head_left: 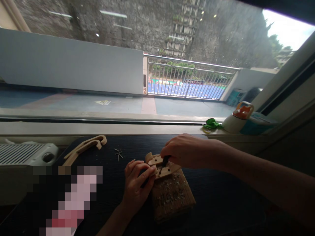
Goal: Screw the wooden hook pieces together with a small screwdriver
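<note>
My right hand (176,150) is closed round a short dark screwdriver (166,160), most of its handle hidden in my fingers. Its tip points down at a hole in a light wooden piece (164,172). My left hand (137,178) pinches the near-left end of that wooden piece with thumb and fingers. A second wooden piece with a dark hole (155,160) lies just behind it. Both pieces rest over a stacked wooden block (172,200), whose top is covered with many small shiny metal bits.
Curved wooden parts (85,147) lie at the left of the dark table (209,193). Several screws or nails (118,153) lie loose between them and my left hand. A white slatted appliance (27,154), a green cloth (212,124) and a white-orange container (237,118) stand around the window sill.
</note>
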Demonstrator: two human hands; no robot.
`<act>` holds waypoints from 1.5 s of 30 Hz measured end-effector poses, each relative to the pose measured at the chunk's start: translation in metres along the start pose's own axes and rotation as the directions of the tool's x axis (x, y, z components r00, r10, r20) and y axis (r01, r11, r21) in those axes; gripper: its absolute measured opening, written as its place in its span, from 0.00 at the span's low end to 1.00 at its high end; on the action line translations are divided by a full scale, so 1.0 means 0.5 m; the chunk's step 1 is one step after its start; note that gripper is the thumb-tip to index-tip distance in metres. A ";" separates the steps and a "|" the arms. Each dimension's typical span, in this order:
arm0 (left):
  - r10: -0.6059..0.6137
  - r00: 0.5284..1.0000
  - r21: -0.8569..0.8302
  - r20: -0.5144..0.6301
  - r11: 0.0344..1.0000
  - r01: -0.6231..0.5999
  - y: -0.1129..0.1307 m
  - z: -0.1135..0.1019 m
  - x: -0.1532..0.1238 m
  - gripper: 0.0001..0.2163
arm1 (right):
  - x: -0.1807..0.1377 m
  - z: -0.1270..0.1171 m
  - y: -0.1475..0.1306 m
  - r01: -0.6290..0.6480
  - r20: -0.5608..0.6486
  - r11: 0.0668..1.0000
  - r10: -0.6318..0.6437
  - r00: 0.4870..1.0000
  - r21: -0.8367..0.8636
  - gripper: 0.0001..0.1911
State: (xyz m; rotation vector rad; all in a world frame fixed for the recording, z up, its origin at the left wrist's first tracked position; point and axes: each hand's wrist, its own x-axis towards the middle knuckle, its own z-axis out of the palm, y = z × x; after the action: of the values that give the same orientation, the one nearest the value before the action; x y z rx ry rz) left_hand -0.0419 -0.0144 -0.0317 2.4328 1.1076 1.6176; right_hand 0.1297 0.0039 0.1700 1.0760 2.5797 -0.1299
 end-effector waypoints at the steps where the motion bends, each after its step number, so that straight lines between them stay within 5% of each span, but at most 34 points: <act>1: 0.000 1.000 0.000 0.000 1.000 0.000 0.000 0.000 0.000 0.13 | 0.001 0.002 0.001 0.004 0.001 1.000 -0.004 1.000 -0.002 0.07; 22: -0.031 0.999 -0.046 0.037 0.998 0.033 -0.007 0.005 -0.007 0.15 | 0.022 0.039 0.001 0.141 -0.195 0.989 -0.130 0.972 0.047 0.10; 45: -0.048 0.998 -0.061 0.039 0.997 0.050 -0.005 0.007 -0.006 0.15 | 0.024 0.032 0.010 0.133 -0.111 0.991 -0.136 0.984 -0.030 0.07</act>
State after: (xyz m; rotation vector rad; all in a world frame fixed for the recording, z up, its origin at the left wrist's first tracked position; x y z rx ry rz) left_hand -0.0408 -0.0130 -0.0369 2.3683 1.0859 1.5622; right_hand 0.1296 0.0121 0.1512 0.9254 2.7482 -0.0741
